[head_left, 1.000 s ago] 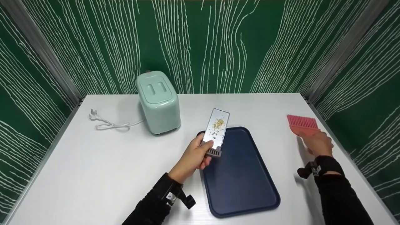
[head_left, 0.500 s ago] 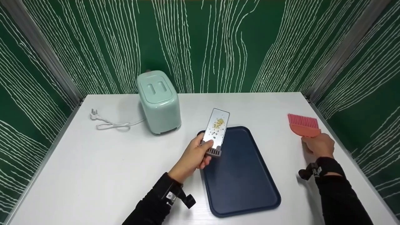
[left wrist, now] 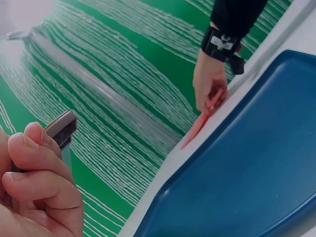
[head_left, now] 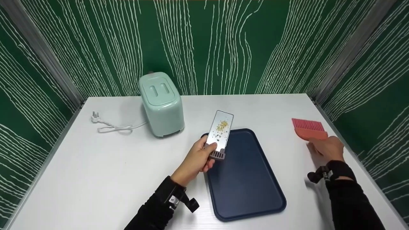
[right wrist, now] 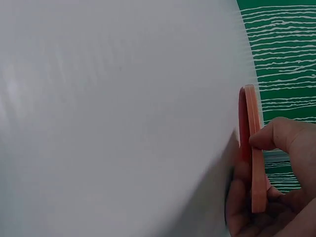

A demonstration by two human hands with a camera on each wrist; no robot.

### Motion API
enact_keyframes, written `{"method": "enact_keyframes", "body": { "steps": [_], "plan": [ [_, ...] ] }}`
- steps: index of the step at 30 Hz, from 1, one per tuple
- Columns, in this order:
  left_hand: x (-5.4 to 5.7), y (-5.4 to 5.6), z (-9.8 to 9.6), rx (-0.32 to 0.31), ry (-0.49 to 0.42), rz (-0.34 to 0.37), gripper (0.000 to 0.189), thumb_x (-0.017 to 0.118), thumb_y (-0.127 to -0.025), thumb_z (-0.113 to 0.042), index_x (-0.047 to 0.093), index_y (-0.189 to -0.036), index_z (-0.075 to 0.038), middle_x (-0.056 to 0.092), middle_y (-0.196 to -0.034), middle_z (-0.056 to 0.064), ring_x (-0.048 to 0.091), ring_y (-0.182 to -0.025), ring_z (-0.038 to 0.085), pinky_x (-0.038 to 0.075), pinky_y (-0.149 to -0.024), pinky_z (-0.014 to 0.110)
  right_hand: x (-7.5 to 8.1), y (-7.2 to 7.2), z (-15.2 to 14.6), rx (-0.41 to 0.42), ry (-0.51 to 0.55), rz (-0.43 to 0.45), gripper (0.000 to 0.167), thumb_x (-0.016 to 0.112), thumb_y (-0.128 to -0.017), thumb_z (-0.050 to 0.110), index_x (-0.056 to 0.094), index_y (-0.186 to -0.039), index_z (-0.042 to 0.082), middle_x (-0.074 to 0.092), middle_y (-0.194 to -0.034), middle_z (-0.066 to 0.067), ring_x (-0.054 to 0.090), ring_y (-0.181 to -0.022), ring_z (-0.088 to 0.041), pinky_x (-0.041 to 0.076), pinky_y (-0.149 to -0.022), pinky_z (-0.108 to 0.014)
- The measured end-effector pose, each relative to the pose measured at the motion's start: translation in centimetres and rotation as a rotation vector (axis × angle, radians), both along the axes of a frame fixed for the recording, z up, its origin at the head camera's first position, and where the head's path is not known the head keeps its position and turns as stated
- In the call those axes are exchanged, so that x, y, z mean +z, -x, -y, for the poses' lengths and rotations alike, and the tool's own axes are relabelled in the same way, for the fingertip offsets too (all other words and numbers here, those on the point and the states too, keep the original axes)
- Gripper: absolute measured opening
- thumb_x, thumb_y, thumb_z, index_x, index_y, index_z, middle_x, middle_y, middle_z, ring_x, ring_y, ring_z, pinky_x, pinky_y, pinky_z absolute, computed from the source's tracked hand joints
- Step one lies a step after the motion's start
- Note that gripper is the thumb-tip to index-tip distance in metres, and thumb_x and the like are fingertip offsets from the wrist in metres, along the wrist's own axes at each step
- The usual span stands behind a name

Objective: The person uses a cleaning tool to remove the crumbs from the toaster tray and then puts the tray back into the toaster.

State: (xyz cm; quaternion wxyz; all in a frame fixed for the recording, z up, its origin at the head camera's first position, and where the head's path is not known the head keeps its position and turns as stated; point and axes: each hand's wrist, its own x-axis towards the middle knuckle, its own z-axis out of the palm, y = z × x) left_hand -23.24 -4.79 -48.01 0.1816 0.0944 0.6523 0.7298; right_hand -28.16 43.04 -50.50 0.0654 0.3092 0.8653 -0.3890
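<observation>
The plate (head_left: 221, 143) is held in the L hand (head_left: 198, 156), overlapping the far-left corner of the blue tray (head_left: 247, 182) as seen from the head; the gap b/w the two can't be judged. It's gripped at its slotted end (head_left: 218, 155), thumb on top & fingers curled under, prob. b/c that end serves as a handle and most of the face is left uncovered. Yellowish crumbs (head_left: 222, 126) & a few darker bits are scattered along that face; it's apparently held near level so they aren't spilled. Strays from the near half might be caught by the tray, but the far end is stuck out past the rim, over the bench (head_left: 127, 175).

The R hand (head_left: 328, 148) is placed well apart, near the bench's right edge, & narrowed on the brush (head_left: 310, 130): the orange back is pinched b/w thumb & fingers, w/ the bristles (head_left: 307, 124) pointed away from the person, prob. so they're left unobstructed. Whether the bench is touched by the brush can't be told.

The toaster (head_left: 163, 110) is stood farther back to the L, lid (head_left: 158, 91) on, presumably out of both arms' way. Its cord (head_left: 119, 128) is looped beside it, w/ the plug (head_left: 95, 117) unconnected, so no power's fed.
</observation>
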Motion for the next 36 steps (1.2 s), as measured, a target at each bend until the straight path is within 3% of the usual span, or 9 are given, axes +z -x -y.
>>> {"method": "enact_keyframes", "body": {
  "steps": [5,9,14,19,27,31,36],
  "plan": [
    [-0.1,0.0,0.1,-0.005,0.011,-0.002,0.034,0.051,-0.112,-0.024,0.053,-0.142,-0.007,0.054,-0.059,-0.002,0.046,-0.042,0.005,0.036,-0.037,0.019,0.1,-0.2,-0.5,0.035,0.229,0.027,0.026,0.064,-0.100,0.035,0.063,-0.089,0.011,0.062,-0.066,0.005,0.064,-0.067,-0.011,0.052,-0.065,-0.027],
    [-0.2,0.1,0.2,-0.005,0.013,-0.002,0.034,0.052,-0.112,-0.025,0.053,-0.142,-0.008,0.055,-0.060,-0.002,0.046,-0.042,0.006,0.036,-0.037,0.019,0.3,-0.3,-0.8,0.058,0.373,0.055,0.028,0.058,-0.105,0.032,0.070,-0.086,0.015,0.068,-0.070,0.005,0.067,-0.067,-0.008,0.057,-0.067,-0.024],
    [-0.2,0.2,0.2,-0.003,0.012,-0.002,0.034,0.052,-0.112,-0.025,0.054,-0.143,-0.009,0.056,-0.061,-0.001,0.047,-0.042,0.006,0.036,-0.036,0.019,0.4,-0.5,-1.3,0.085,0.416,0.060,0.034,0.048,-0.110,0.035,0.069,-0.092,0.015,0.068,-0.072,0.007,0.064,-0.068,-0.007,0.053,-0.070,-0.024],
    [-0.2,0.2,0.3,-0.012,0.016,0.006,0.034,0.052,-0.112,-0.025,0.053,-0.142,-0.009,0.056,-0.061,-0.001,0.047,-0.042,0.006,0.036,-0.037,0.018,0.2,-0.8,-1.7,0.078,0.515,0.046,0.032,0.046,-0.113,0.036,0.068,-0.105,0.014,0.072,-0.078,0.009,0.061,-0.069,-0.004,0.050,-0.066,-0.022],
    [-0.1,0.2,0.5,-0.024,0.014,0.011,0.031,0.051,-0.112,-0.025,0.053,-0.139,-0.010,0.053,-0.059,-0.002,0.045,-0.041,0.005,0.035,-0.037,0.017,-0.3,-0.9,-1.8,0.059,0.522,0.000,0.034,0.048,-0.110,0.034,0.066,-0.084,0.021,0.059,-0.069,0.012,0.051,-0.063,-0.004,0.044,-0.059,-0.022],
    [-0.1,0.1,0.6,-0.026,0.020,0.016,0.031,0.052,-0.112,-0.024,0.054,-0.140,-0.011,0.054,-0.060,-0.002,0.045,-0.042,0.005,0.034,-0.037,0.017,-0.4,-1.0,-1.6,0.030,0.514,-0.023,0.040,0.055,-0.107,0.045,0.066,-0.075,0.024,0.054,-0.065,0.013,0.048,-0.062,-0.006,0.040,-0.059,-0.024],
    [0.1,0.1,0.6,-0.035,0.025,0.013,0.032,0.052,-0.112,-0.025,0.054,-0.141,-0.012,0.055,-0.061,-0.002,0.046,-0.042,0.005,0.034,-0.037,0.018,-0.6,-1.2,-1.2,-0.042,0.608,-0.114,0.047,0.061,-0.105,0.054,0.070,-0.071,0.022,0.050,-0.058,0.010,0.045,-0.055,-0.005,0.035,-0.053,-0.023]
  ]
}}
